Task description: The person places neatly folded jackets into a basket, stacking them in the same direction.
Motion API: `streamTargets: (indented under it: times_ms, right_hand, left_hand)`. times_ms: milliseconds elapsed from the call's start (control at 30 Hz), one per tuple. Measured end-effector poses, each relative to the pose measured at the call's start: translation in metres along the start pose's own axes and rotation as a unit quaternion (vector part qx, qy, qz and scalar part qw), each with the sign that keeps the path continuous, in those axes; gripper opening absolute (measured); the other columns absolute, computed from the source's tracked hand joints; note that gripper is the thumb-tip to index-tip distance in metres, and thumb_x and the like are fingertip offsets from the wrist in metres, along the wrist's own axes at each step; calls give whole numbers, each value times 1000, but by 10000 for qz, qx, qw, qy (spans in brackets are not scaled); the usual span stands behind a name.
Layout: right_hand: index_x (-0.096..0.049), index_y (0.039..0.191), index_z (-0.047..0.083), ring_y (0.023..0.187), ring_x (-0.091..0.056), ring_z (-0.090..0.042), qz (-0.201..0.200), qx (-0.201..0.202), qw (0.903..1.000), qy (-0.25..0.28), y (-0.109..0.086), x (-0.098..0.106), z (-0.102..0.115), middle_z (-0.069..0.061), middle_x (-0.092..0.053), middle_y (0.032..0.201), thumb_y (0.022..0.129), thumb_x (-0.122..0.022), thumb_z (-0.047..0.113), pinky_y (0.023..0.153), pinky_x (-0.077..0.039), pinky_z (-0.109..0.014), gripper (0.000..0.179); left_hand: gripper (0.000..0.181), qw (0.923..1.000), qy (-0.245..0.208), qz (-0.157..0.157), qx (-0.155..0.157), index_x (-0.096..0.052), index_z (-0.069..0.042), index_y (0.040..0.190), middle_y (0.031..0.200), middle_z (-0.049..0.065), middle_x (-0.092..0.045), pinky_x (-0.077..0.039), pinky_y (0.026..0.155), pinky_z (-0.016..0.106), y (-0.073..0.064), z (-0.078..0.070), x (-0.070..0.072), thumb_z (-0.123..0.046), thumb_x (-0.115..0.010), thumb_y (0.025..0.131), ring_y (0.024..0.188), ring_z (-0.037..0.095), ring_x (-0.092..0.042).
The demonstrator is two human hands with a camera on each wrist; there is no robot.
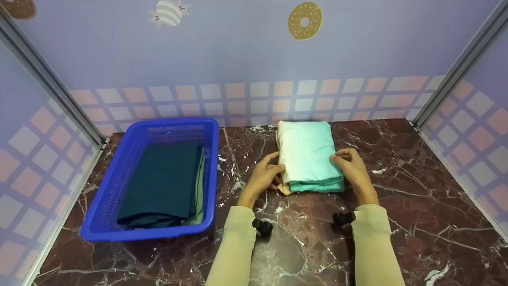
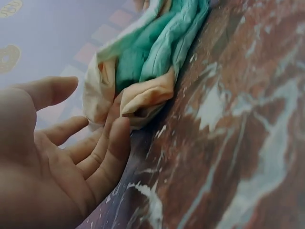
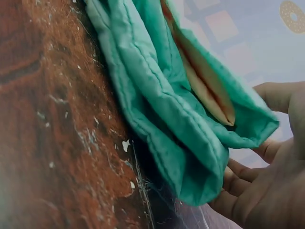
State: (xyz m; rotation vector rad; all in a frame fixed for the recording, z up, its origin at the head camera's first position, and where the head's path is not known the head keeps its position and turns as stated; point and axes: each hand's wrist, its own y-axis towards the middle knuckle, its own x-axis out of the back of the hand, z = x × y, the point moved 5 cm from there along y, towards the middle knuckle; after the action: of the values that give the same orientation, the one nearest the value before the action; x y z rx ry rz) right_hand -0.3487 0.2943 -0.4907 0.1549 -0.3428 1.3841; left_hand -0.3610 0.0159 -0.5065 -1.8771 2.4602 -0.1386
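Note:
A folded cloth bundle [image 1: 307,151] lies on the marble-patterned table, pale on top with teal layers along its near edge. Its exact kind is not clear. My left hand [image 1: 262,174] is at the bundle's left side; in the left wrist view its loosely bent fingers touch a peach-coloured folded end [image 2: 147,95], the thumb standing apart. On the opposite side, my right hand [image 1: 354,169] touches the edge with thumb and fingers. The right wrist view shows those fingers against thick teal folds [image 3: 152,95], with a peach layer [image 3: 209,90] tucked inside.
A blue perforated plastic basket [image 1: 214,167] stands to the left, holding folded dark green cloth [image 1: 162,178] and a lighter green piece [image 1: 199,198] beneath it. Patterned wall panels [image 1: 246,47] enclose the marble-patterned table [image 1: 397,190] at the back and sides.

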Motion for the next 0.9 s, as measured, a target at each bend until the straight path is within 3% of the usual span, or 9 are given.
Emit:
streamTargets:
  times_ms: [133,233,333,433,567,733,800,900]
  right_hand:
    - [-56,135,2,118,-54,-32,92,53,9995,-311,0,-1,-1,-20,-57,135,103,-68,41,97,-43,-41,51]
    - [-56,139,1,121,-55,-35,249,77,9978,-603,0,-2,-1,-22,-58,137,103,-67,45,101,-44,-45,57]
    - [-50,151,5,127,-54,-38,454,114,9964,-709,0,-4,-1,-23,-55,144,103,-67,49,105,-43,-50,67]
    - [-41,162,10,133,-52,-40,644,251,9959,-590,0,-7,1,-23,-50,151,102,-69,47,109,-42,-54,76]
    - [-37,166,15,137,-47,-40,880,396,9946,-381,0,-12,2,-22,-45,156,102,-71,42,111,-40,-57,78]
    - [-35,167,18,134,-48,-38,1132,230,9933,-92,1,-20,-1,-22,-42,158,103,-70,41,104,-45,-52,77]
    - [-33,168,18,131,-50,-37,1273,136,9917,79,2,-25,-3,-23,-41,156,103,-70,40,100,-49,-49,78]
    - [-30,169,19,129,-52,-37,1438,76,9892,275,3,-32,-4,-24,-41,155,104,-69,40,98,-52,-47,79]
  left_hand:
    - [45,9993,121,-277,209,-60,-3,143,84,9,-70,-51,49,23,-1,4,7,-24,-66,105,59,15,-63]
    - [38,9975,237,-620,225,-65,0,132,82,10,-68,-52,47,25,-2,5,13,-28,-65,105,60,17,-64]
    - [47,9955,488,-815,21,-59,-3,143,94,12,-71,-58,56,30,-2,3,17,-29,-66,105,70,23,-68]
    - [66,9945,742,-712,-192,-44,-10,161,114,15,-72,-61,77,39,-2,1,16,-31,-69,103,91,29,-72]
    - [77,9963,755,-355,-216,-35,-19,167,141,21,-62,-53,101,45,-1,1,10,-31,-73,100,111,28,-66]
    - [76,9990,361,-226,-126,-39,-22,165,154,25,-47,-58,89,44,-1,4,6,-22,-73,97,97,27,-66]
    - [75,9995,174,-249,-130,-41,-22,164,156,25,-45,-58,88,44,-1,5,6,-18,-72,96,102,30,-65]
    - [75,9994,-38,-313,-160,-43,-20,163,160,22,-42,-53,99,45,0,6,7,-12,-72,94,120,37,-59]
